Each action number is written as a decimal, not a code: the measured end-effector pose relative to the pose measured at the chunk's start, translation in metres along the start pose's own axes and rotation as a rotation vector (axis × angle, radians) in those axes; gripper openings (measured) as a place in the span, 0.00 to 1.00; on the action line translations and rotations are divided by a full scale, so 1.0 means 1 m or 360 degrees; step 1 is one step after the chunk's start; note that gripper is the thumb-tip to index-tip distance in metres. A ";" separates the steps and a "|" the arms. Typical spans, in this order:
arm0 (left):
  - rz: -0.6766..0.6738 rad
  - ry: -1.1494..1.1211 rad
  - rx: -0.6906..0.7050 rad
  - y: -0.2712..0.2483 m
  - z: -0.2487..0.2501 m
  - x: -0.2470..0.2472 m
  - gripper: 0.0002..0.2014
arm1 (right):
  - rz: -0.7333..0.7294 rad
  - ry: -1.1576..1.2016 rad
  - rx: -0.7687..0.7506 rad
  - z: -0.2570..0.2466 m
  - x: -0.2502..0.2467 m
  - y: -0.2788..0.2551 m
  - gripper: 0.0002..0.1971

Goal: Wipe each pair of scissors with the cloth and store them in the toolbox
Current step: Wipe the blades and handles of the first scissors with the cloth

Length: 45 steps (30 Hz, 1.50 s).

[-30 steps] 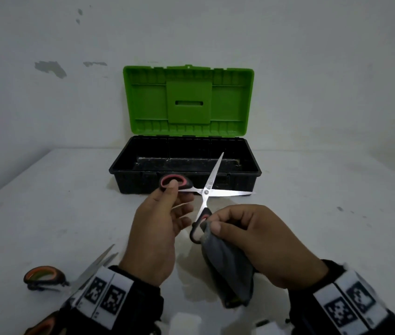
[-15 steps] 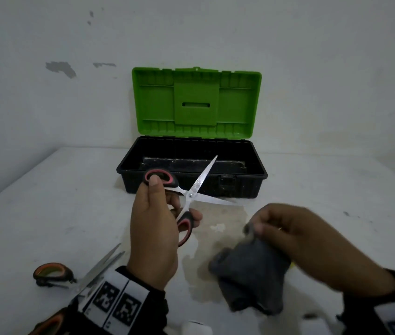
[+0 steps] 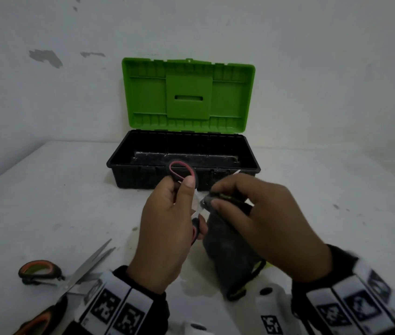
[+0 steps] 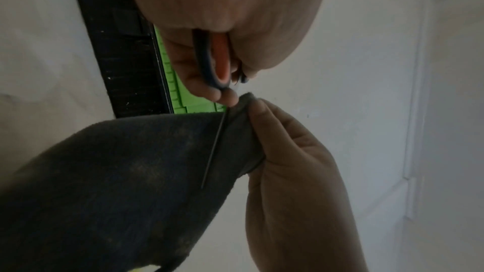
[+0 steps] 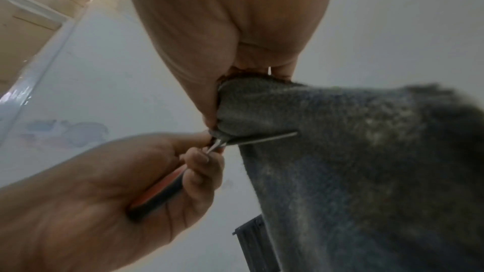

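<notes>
My left hand (image 3: 167, 223) grips a pair of red-and-black-handled scissors (image 3: 182, 171) in front of the toolbox, one handle loop sticking up above my thumb. My right hand (image 3: 252, 213) pinches the grey cloth (image 3: 230, 257) around one blade close to the pivot. The other blade (image 4: 214, 148) lies bare against the cloth in the left wrist view and shows again, as the blade (image 5: 267, 138), in the right wrist view. The rest of the cloth hangs down toward the table. The toolbox (image 3: 124, 163) stands behind, its green lid (image 3: 189, 93) raised.
An orange-handled pair of scissors (image 3: 39, 272) lies on the white table (image 3: 46, 201) at the front left, blades pointing up and right. A second orange handle (image 3: 36, 320) shows at the bottom left edge. A wall rises right behind the toolbox.
My right hand has come back up from the right with the cloth and closed it round a blade. The left hand has turned the scissors and narrowed the blades.
</notes>
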<state>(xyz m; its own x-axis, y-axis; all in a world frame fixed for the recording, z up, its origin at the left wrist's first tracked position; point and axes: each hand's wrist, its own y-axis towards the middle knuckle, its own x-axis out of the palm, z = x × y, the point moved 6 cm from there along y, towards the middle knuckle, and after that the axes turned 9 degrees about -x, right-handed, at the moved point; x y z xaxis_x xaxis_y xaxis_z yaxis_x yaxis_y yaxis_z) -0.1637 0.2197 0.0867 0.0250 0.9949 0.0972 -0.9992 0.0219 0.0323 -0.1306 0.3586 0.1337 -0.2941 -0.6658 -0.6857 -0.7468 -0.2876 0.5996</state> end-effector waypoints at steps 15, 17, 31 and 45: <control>0.0085 0.0190 0.0110 0.001 0.000 -0.002 0.15 | 0.0098 -0.0218 -0.0006 0.012 0.020 0.003 0.03; 0.0074 0.0147 0.0103 0.003 0.000 -0.001 0.15 | 0.0200 -0.0203 0.0050 0.018 0.013 0.004 0.03; 0.0082 0.0058 0.0111 0.010 0.005 0.002 0.15 | 0.0158 -0.0237 -0.0037 0.011 0.018 0.005 0.02; 0.0055 0.0186 0.0358 0.006 0.021 0.009 0.16 | 0.0526 -0.0190 0.0192 0.045 -0.012 0.015 0.02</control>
<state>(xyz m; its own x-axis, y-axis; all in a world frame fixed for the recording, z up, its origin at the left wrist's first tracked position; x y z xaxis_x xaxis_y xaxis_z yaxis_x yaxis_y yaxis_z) -0.1684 0.2266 0.1084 -0.0260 0.9996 -0.0133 -0.9672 -0.0218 0.2530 -0.1654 0.3927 0.1323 -0.5931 -0.6224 -0.5108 -0.6628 0.0173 0.7486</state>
